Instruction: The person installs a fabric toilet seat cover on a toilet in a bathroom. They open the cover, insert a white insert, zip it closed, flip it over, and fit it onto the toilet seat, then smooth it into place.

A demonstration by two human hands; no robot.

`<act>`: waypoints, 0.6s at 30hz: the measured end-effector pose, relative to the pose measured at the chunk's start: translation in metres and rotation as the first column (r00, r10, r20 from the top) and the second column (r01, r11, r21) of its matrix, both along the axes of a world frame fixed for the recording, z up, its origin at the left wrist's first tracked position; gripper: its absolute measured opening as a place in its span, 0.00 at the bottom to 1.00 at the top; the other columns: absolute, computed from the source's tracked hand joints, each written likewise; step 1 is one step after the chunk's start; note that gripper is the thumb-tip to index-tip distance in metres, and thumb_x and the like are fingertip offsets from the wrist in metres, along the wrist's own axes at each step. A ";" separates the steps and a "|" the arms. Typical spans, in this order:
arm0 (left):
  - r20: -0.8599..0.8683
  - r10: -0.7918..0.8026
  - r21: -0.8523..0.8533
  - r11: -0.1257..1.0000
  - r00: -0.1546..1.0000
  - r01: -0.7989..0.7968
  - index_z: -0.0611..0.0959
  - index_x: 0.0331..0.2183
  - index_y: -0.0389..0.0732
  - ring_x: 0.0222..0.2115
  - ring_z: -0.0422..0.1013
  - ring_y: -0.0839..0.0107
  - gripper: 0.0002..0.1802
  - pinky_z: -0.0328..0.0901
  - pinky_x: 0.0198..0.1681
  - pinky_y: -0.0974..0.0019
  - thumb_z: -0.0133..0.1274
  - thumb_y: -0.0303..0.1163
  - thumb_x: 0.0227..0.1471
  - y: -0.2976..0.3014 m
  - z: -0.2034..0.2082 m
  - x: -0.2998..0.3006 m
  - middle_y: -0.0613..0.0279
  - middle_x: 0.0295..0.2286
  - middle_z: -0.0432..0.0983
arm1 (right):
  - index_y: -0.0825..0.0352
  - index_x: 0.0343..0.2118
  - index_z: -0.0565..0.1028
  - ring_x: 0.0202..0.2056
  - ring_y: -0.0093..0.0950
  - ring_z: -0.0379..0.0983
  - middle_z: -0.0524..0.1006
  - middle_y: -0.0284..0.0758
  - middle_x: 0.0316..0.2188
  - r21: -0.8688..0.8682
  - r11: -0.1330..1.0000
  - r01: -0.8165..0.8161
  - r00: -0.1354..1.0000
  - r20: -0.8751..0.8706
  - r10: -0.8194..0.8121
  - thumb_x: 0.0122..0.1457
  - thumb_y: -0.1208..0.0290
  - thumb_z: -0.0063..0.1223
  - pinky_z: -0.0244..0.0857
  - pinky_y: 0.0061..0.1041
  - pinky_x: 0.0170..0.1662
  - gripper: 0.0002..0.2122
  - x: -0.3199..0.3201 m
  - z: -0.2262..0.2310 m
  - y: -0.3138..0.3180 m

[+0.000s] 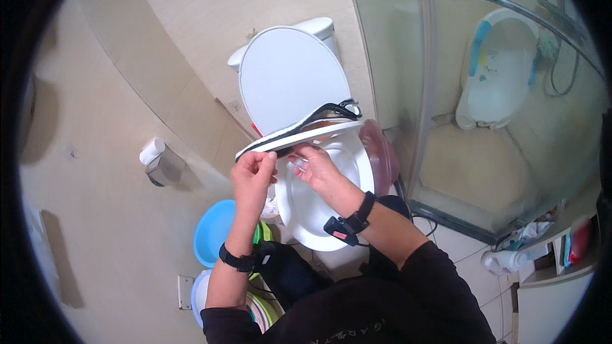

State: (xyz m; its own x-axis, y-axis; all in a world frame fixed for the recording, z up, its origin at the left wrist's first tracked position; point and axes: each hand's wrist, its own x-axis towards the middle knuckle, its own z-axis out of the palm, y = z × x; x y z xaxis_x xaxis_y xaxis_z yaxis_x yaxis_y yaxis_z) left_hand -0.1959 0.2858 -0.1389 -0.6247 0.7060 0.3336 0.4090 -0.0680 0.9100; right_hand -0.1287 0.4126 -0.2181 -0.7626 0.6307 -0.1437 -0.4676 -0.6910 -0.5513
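Observation:
A white toilet (pixel 326 237) stands in front of me, its lid (pixel 290 73) leaning back against the tank. The toilet seat (pixel 312 134) is partly raised and seen nearly edge-on. Around it lies a soft toilet seat cover (pixel 299 125), white and brown with a black border. My left hand (pixel 254 175) is closed, pinching the cover's dark edge at the seat's near left. Just under the seat's edge, my right hand (pixel 315 167) has its fingers curled up close to the cover's border. What its fingertips grip is partly hidden.
Blue basins (pixel 213 232) are stacked at lower left, below a wall-mounted paper holder (pixel 164 167). A reddish plastic bag (pixel 380 156) sits right of the bowl. Beyond the glass shower door (pixel 414 89) stands a white baby bath (pixel 497 79). A white bottle (pixel 503 262) lies at lower right.

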 end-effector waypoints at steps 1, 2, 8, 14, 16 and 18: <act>-0.326 0.089 0.010 0.996 0.941 -0.090 0.78 0.27 0.39 0.18 0.70 0.71 0.10 0.66 0.22 0.71 0.59 0.35 0.52 0.001 0.005 0.003 0.64 0.18 0.73 | 0.55 0.40 0.73 0.38 0.22 0.71 0.75 0.27 0.35 -0.026 1.000 0.002 1.000 0.001 -0.002 0.58 0.66 0.55 0.63 0.24 0.36 0.07 -0.004 -0.003 0.000; -0.609 0.171 0.045 0.982 0.774 -0.182 0.78 0.26 0.39 0.20 0.71 0.69 0.09 0.66 0.23 0.69 0.61 0.33 0.49 0.003 0.010 0.005 0.63 0.19 0.73 | 0.55 0.39 0.73 0.38 0.21 0.71 0.75 0.27 0.35 -0.014 1.000 0.026 0.999 0.031 -0.026 0.60 0.65 0.53 0.63 0.26 0.37 0.06 -0.009 -0.005 0.000; -0.972 0.100 0.102 0.995 0.211 -0.004 0.74 0.50 0.40 0.49 0.68 0.51 0.35 0.64 0.51 0.53 0.64 0.29 0.36 0.030 0.024 0.007 0.50 0.48 0.70 | 0.56 0.40 0.72 0.34 0.22 0.74 0.75 0.28 0.36 -0.049 0.996 -0.069 0.989 -0.137 0.061 0.62 0.72 0.47 0.72 0.23 0.37 0.05 -0.025 -0.023 0.003; -0.915 -0.110 -0.166 0.980 0.388 -0.114 0.79 0.41 0.43 0.31 0.74 0.53 0.16 0.69 0.33 0.55 0.57 0.32 0.47 0.066 0.042 -0.009 0.52 0.30 0.78 | 0.57 0.41 0.72 0.37 0.27 0.77 0.78 0.30 0.35 -0.054 0.960 -0.276 0.956 -0.114 0.269 0.61 0.74 0.46 0.72 0.31 0.37 0.07 -0.044 -0.062 -0.017; -0.897 -0.140 -0.207 0.971 0.420 -0.119 0.79 0.32 0.41 0.30 0.73 0.51 0.08 0.67 0.31 0.54 0.53 0.35 0.52 0.068 0.051 -0.012 0.51 0.26 0.76 | 0.58 0.42 0.72 0.38 0.28 0.77 0.78 0.30 0.35 -0.053 0.970 -0.237 0.966 -0.121 0.230 0.62 0.72 0.46 0.71 0.31 0.38 0.07 -0.048 -0.066 -0.014; -0.907 -0.179 -0.240 0.964 0.382 -0.118 0.79 0.33 0.40 0.30 0.73 0.50 0.08 0.67 0.32 0.54 0.53 0.34 0.52 0.070 0.059 -0.014 0.50 0.27 0.76 | 0.59 0.43 0.71 0.39 0.28 0.76 0.78 0.31 0.37 -0.072 0.975 -0.212 0.975 -0.087 0.206 0.61 0.67 0.49 0.70 0.31 0.41 0.08 -0.044 -0.065 -0.004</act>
